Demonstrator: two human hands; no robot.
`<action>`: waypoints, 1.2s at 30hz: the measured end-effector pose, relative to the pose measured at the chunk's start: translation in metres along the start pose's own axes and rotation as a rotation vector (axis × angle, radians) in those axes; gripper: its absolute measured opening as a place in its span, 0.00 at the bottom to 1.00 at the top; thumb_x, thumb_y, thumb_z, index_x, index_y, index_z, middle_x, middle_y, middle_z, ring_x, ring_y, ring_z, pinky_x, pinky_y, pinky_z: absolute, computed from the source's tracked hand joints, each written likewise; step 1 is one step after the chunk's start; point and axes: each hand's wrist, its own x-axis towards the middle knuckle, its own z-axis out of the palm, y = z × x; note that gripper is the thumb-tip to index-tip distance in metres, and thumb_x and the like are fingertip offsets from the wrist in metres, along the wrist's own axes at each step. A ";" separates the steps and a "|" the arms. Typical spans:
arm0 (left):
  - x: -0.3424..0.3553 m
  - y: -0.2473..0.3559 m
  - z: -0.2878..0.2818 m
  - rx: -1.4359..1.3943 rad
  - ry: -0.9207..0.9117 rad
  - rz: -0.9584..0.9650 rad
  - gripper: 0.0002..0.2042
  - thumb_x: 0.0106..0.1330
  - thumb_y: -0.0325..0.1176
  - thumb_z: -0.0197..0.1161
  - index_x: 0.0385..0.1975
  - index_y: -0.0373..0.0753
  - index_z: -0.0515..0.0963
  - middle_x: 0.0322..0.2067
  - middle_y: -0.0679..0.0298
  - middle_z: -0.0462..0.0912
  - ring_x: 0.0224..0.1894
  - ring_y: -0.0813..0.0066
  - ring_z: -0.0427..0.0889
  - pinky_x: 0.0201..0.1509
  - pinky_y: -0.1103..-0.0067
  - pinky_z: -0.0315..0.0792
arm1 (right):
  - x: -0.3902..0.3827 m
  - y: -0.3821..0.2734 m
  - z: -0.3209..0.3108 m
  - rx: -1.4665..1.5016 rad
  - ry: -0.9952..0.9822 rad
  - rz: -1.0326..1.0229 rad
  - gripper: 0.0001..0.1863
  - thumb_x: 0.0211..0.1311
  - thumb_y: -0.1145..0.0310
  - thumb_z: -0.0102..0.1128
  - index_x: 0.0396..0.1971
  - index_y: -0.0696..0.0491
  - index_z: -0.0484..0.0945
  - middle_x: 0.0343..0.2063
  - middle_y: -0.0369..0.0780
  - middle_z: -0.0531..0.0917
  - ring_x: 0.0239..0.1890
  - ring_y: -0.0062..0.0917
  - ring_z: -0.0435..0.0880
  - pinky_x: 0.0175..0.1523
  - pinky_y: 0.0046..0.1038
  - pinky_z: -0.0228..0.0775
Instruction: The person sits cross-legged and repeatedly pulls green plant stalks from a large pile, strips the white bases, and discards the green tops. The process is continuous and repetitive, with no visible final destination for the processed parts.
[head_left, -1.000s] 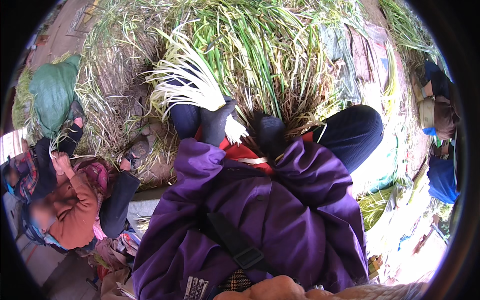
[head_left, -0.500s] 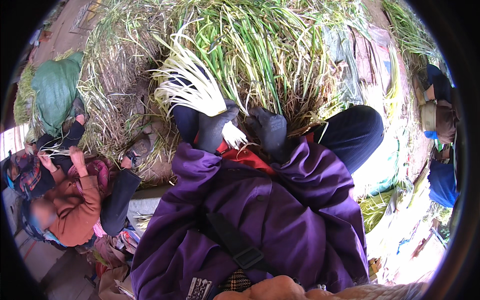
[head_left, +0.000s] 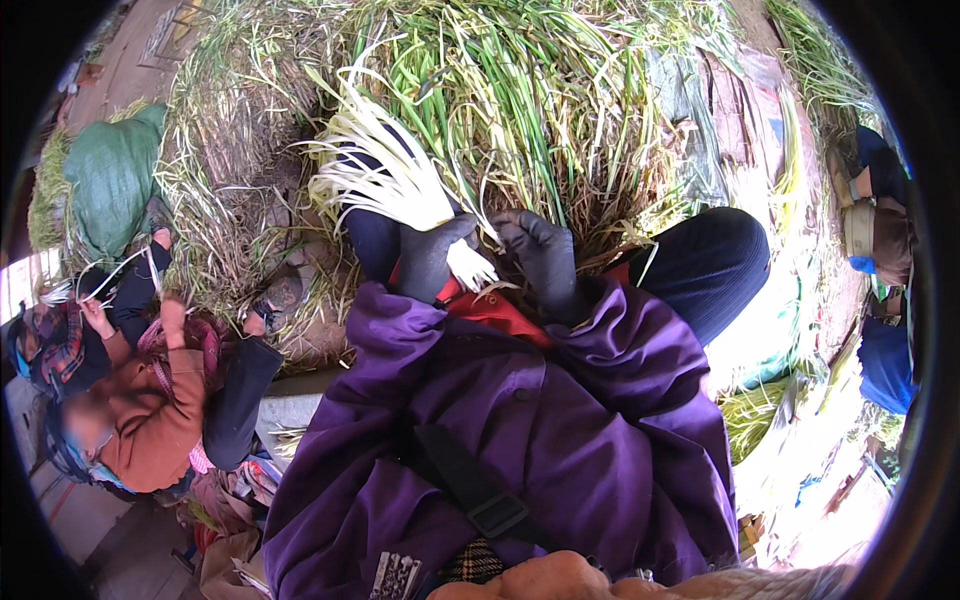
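Observation:
My left hand, in a dark glove, is closed round a bunch of pale blanched chives. Their long leaves fan out to the upper left, and the white stem ends poke out below the fist. Close beside it is my right hand, also gloved, with its fingers pinched. A thin pale chive leaf runs down to those fingertips and seems held there. Both hands are above my lap, between my knees.
A large heap of green and straw-coloured chives lies just ahead. At left, a person in a brown top handles pale strands beside a green sack. Flattened sacks lie to the right, with another person at the far right edge.
My right hand has shifted slightly up and turned at the fingers, nearer the pale leaf. The left hand keeps the bunch almost still. The person at left has moved their hands apart.

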 end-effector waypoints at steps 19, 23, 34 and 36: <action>-0.006 0.000 -0.006 -0.177 -0.008 -0.102 0.09 0.59 0.24 0.61 0.37 0.30 0.73 0.26 0.61 0.75 0.25 0.74 0.72 0.34 0.77 0.69 | 0.002 0.011 -0.028 -0.697 0.002 -0.556 0.08 0.56 0.68 0.59 0.34 0.54 0.80 0.27 0.45 0.80 0.30 0.39 0.80 0.34 0.35 0.71; -0.005 0.004 -0.006 -0.303 -0.039 -0.026 0.09 0.60 0.23 0.61 0.39 0.35 0.72 0.30 0.59 0.75 0.28 0.75 0.72 0.35 0.76 0.69 | -0.005 0.029 -0.047 -1.167 -0.045 -0.730 0.07 0.53 0.71 0.54 0.32 0.50 0.78 0.28 0.43 0.79 0.32 0.40 0.80 0.35 0.37 0.72; -0.012 0.006 -0.005 -0.348 -0.018 0.010 0.12 0.59 0.23 0.63 0.41 0.34 0.71 0.30 0.57 0.77 0.27 0.73 0.75 0.33 0.76 0.72 | -0.001 -0.035 -0.021 -0.744 0.112 -0.679 0.09 0.55 0.63 0.63 0.28 0.53 0.83 0.23 0.42 0.81 0.26 0.34 0.81 0.33 0.31 0.71; -0.012 0.006 -0.005 -0.305 0.008 -0.011 0.13 0.56 0.23 0.65 0.40 0.32 0.72 0.28 0.58 0.78 0.25 0.72 0.77 0.31 0.76 0.73 | 0.002 -0.038 -0.002 -0.511 -0.024 -0.243 0.05 0.56 0.70 0.62 0.28 0.56 0.82 0.22 0.39 0.81 0.25 0.24 0.79 0.31 0.26 0.70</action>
